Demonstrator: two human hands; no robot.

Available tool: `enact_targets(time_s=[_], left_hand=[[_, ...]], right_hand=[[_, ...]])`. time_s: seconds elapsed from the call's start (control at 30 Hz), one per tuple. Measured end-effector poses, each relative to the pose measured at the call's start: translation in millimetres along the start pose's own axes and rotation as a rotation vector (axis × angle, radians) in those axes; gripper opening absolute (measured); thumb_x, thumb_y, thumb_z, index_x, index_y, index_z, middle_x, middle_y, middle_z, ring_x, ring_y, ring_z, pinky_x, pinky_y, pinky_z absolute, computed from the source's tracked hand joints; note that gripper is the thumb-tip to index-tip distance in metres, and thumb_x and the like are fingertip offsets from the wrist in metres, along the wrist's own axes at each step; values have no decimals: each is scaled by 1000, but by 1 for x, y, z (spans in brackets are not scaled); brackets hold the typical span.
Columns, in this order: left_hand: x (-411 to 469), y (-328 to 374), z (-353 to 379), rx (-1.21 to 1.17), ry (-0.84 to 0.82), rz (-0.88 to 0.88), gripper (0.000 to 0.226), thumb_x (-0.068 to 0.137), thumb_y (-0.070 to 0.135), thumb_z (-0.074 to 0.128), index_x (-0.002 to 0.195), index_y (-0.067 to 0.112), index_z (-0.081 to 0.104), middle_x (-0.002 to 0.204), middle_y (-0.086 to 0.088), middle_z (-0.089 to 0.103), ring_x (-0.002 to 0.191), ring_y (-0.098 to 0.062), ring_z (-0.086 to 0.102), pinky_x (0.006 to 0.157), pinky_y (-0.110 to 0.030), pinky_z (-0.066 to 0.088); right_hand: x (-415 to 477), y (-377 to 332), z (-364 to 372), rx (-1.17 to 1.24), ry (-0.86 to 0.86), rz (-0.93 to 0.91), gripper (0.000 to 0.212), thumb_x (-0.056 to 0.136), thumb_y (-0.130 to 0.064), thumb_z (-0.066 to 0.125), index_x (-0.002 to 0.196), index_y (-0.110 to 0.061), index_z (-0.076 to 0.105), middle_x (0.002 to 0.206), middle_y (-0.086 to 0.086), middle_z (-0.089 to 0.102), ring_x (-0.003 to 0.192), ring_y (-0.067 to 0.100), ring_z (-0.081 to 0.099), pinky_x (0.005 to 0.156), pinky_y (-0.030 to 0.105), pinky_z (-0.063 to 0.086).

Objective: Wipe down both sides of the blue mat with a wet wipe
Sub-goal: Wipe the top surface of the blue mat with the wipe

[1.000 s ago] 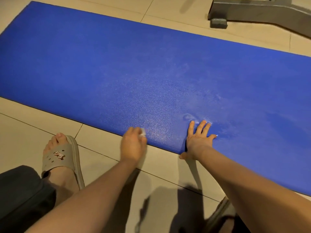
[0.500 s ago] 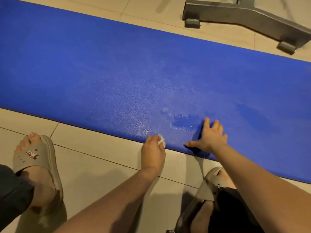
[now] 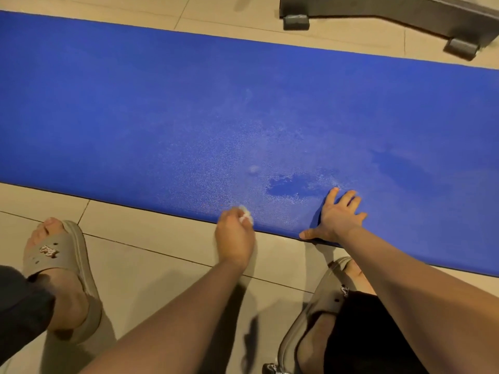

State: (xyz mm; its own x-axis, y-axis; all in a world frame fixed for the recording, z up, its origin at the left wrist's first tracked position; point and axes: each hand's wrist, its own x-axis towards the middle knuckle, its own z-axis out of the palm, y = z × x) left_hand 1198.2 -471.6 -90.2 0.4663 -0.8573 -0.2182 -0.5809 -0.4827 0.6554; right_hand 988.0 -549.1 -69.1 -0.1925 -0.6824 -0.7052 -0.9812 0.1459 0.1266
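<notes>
The blue mat (image 3: 189, 109) lies flat on the tiled floor and fills the width of the view. Damp, dark patches show near its front edge. My left hand (image 3: 234, 237) is curled round a small white wet wipe (image 3: 246, 215), which touches the mat's front edge. To the right, my right hand (image 3: 337, 220) rests on the mat near the same edge, its fingers spread on top and its thumb along the edge.
A grey metal frame base (image 3: 378, 12) with two feet stands on the floor beyond the mat at the top right. My two feet in beige slippers (image 3: 54, 257) stand on the tiles in front of the mat.
The view has shifted, so both hands sit further right in the frame. My right hand has slid along the front edge, leaving a dark damp patch to its left. The wipe stays in my left hand.
</notes>
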Motion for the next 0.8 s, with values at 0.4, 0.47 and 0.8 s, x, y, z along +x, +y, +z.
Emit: enact_targets(time_s=[0.4,0.47,0.8], left_hand=[[4,10,10,262,-199,435,12,98,13,56,104,12,66,101,-10,63,89,-30,63,81,-41,50],[22,-15,-14,269,-89,344,8,97,12,58,100,10,65,98,-12,62,85,-33,61,77,-42,49],[-36,45,52,129,-252,302,14,98,12,55,105,9,67,106,-11,63,92,-29,62,84,-40,51]], right_hand=[[7,29,-6,-122,25,-154,148,63,-67,84,157,-14,-17,161,28,-7,149,48,3,115,60,26],[7,27,-2,-142,50,-152,147,64,-68,83,156,-13,-17,161,29,-6,148,49,4,114,60,27],[9,24,1,-171,74,-139,145,66,-67,82,156,-10,-16,160,31,-2,148,50,6,111,60,30]])
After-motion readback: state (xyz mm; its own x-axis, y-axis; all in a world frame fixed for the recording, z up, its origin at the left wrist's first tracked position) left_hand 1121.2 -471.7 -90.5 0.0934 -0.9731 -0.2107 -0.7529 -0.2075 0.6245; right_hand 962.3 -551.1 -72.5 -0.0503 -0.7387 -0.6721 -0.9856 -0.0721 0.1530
